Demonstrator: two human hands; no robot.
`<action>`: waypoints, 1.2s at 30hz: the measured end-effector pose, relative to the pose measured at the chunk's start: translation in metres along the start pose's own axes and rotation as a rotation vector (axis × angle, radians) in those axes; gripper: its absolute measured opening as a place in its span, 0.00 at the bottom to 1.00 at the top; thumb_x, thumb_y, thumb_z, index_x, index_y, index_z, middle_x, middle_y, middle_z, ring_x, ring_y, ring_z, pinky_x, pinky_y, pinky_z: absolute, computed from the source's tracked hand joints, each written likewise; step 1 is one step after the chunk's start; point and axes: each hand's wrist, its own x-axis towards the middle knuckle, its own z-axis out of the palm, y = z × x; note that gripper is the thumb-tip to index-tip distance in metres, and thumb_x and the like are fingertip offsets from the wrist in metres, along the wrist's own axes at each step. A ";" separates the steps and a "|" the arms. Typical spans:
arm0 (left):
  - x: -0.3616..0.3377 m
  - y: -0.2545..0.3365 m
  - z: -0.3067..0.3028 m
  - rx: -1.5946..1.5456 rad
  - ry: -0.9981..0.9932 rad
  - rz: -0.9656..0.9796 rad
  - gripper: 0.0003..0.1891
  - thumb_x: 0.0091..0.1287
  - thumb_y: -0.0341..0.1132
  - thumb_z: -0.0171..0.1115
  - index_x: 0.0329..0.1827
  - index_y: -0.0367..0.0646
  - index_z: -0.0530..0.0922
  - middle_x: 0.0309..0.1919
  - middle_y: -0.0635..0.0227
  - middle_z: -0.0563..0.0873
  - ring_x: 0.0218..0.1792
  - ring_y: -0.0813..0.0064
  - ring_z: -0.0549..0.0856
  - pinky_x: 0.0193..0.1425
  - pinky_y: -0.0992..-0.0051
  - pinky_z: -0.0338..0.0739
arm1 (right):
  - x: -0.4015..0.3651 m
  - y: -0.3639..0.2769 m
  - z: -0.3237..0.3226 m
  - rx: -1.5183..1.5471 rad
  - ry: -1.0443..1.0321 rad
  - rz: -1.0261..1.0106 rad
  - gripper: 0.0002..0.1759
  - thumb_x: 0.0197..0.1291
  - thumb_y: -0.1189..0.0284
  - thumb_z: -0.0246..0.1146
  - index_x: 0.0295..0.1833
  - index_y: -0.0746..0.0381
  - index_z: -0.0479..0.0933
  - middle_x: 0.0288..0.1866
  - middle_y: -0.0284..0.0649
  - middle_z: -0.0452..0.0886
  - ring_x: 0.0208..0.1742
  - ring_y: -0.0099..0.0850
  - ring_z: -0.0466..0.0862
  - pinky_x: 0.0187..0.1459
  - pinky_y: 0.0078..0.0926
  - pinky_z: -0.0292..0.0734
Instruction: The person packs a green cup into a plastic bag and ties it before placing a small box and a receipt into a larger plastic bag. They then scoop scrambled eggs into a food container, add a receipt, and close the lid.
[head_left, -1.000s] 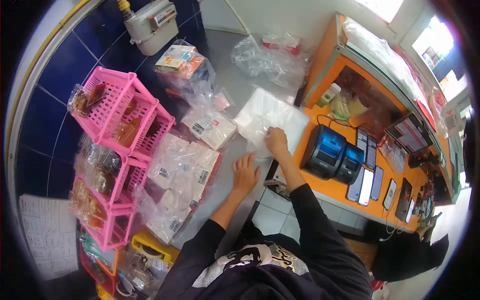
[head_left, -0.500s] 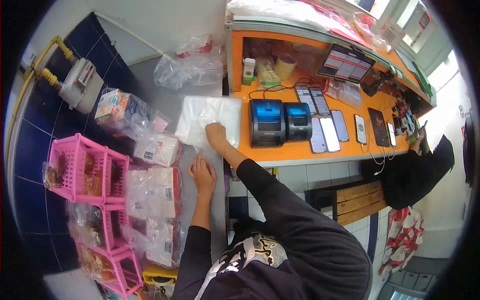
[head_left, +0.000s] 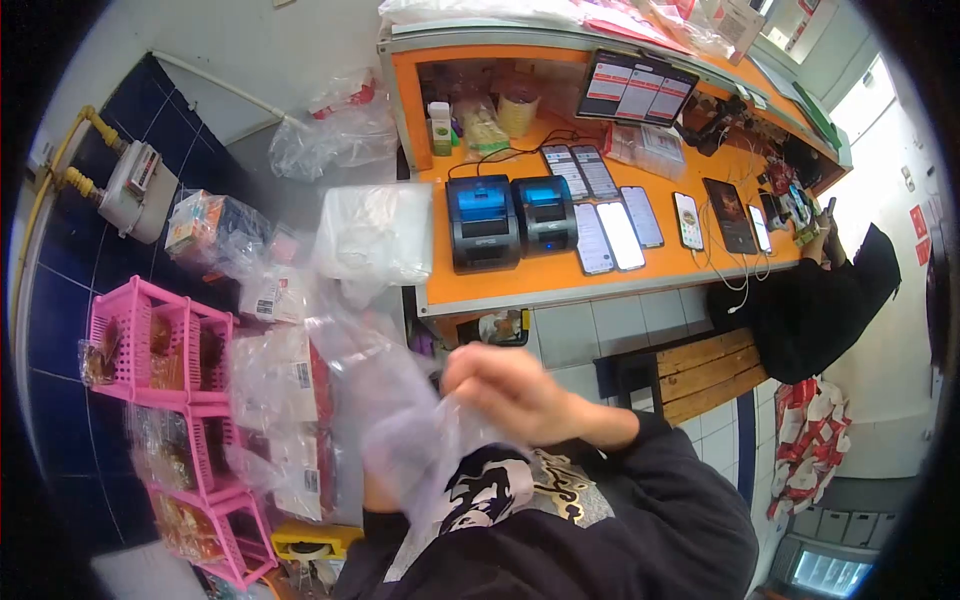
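Observation:
A clear plastic bag point(head_left: 400, 415) hangs in front of my chest, smeared by motion. My right hand point(head_left: 515, 395) has its fingers closed on the bag's edge. Behind or inside the bag is my left hand, its fingers hidden; only a bit of the wrist point(head_left: 378, 495) shows below. A stack of clear plastic bags point(head_left: 375, 235) lies at the counter's far end, beside the orange desk.
Pink baskets point(head_left: 145, 335) with wrapped food stand at left, beside bagged boxes point(head_left: 285, 380). On the orange desk point(head_left: 465, 292) are two black printers point(head_left: 482, 225), several phones point(head_left: 625, 235) and a tablet point(head_left: 640, 88). A person in black point(head_left: 815, 310) sits at far right.
My right hand has left the stack and come back toward my chest with a clear bag. My left hand has drawn back from the counter behind this bag. The view has shifted.

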 end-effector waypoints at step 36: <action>-0.082 0.016 -0.265 -2.007 -0.282 -2.287 0.21 0.63 0.25 0.60 0.60 0.36 0.68 0.52 0.61 0.77 0.54 0.68 0.76 0.62 0.70 0.72 | 0.079 0.219 -0.390 0.935 0.853 0.147 0.40 0.51 0.46 0.66 0.61 0.59 0.62 0.63 0.45 0.64 0.65 0.39 0.63 0.59 0.51 0.65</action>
